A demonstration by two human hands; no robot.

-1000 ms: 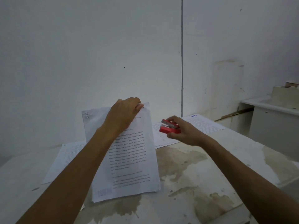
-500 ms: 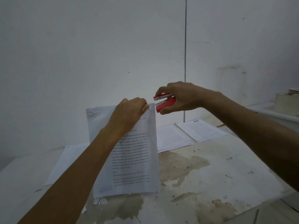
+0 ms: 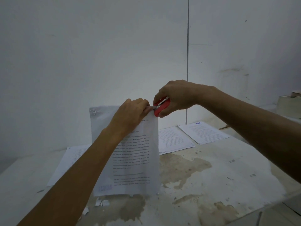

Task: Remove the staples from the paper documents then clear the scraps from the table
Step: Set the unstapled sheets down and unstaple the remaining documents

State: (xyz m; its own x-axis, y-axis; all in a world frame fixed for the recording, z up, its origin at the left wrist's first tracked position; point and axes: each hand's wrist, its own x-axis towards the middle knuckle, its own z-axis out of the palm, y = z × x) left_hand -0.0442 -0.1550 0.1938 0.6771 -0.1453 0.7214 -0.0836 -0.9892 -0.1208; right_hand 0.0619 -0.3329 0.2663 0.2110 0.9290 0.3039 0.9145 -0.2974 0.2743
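Above the stained, whitish table top (image 3: 228, 168), the person is holding a stapled white paper document with printed text (image 3: 138, 157) upright, its bottom edge resting on the table and its printed face turned toward the head camera. The left hand (image 3: 130, 115) is gripping the document's top right corner, fingers curled over the upper edge and pinching the sheets. The right hand (image 3: 177, 97) is clenching a small red stapler with a metal tip (image 3: 160, 106), and that tip is touching the same top right corner, right against the left hand's fingertips (image 3: 147, 108); whether the tip is under a staple I cannot tell. In the document's top left corner a cluster of shiny staples (image 3: 94, 111) is sitting in the paper. Just below the document's bottom edge, a few small torn white paper scraps (image 3: 101, 203) are lying on the table, near the left forearm. Behind the upright document, other printed sheets are lying flat: one white page at the left (image 3: 68, 162), partly hidden by the arm, and two white pages at the right (image 3: 192, 136), side by side close to the pale wall (image 3: 97, 54). At the far right edge, a pale ledge with a light-coloured box-like object (image 3: 289, 105) is showing, too dim to make out
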